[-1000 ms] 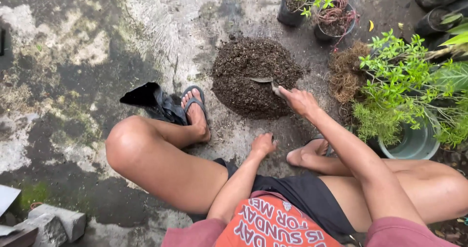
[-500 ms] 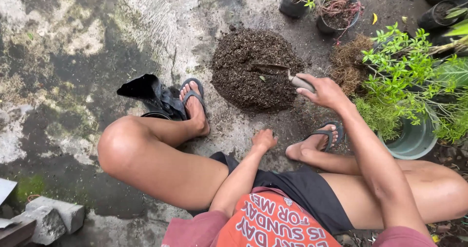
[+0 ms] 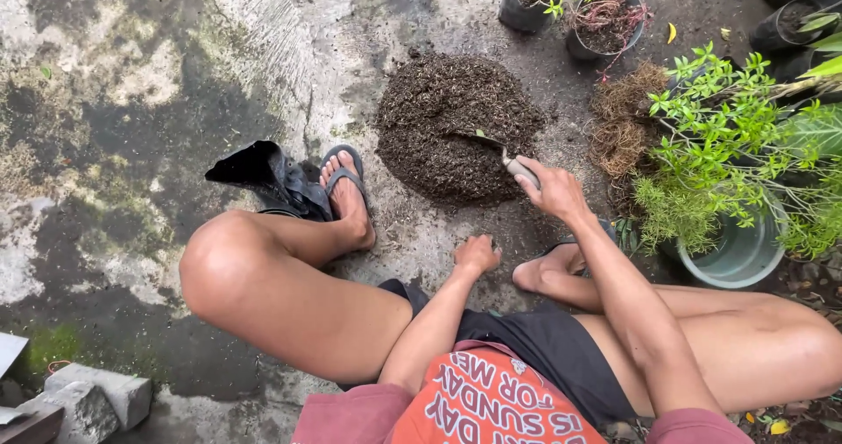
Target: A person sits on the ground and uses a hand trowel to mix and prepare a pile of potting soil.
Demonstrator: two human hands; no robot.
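Ground (image 3: 132, 102): wet, stained concrete, mossy in patches. The person sits low on it, knees spread, so everything lies within arm's reach between and ahead of the feet.

Soil heap (image 3: 456, 128): dark, coarse mound straight ahead on the concrete, loose and crumbly — piled in the open, probably so it can be worked from any side.

Shrub (image 3: 737, 137): leafy green plant at right, standing in a grey-green pot (image 3: 745, 255). Beside it lies a bare root ball (image 3: 623, 124), brown and fibrous, out of any container and just right of the heap.

Two small pots (image 3: 561, 14) beyond the heap, both black, both with soil; one carries a green sprig, the other reddish stems.

Black bag (image 3: 263, 177): crumpled plastic, mouth open, on the ground touching the left sandal (image 3: 344, 181).

Blocks (image 3: 96, 396), grey, at lower left, well apart from the work.

Right hand (image 3: 548, 185): clamped round the handle of a trowel (image 3: 495, 149). Blade is dug into the near-right flank of the heap, handle angled back toward the wrist — a scooping grip, judged from the tilt.

Left hand (image 3: 476, 255): loosely closed, holds nothing, knuckles resting on the concrete between the legs; likely a prop for balance.
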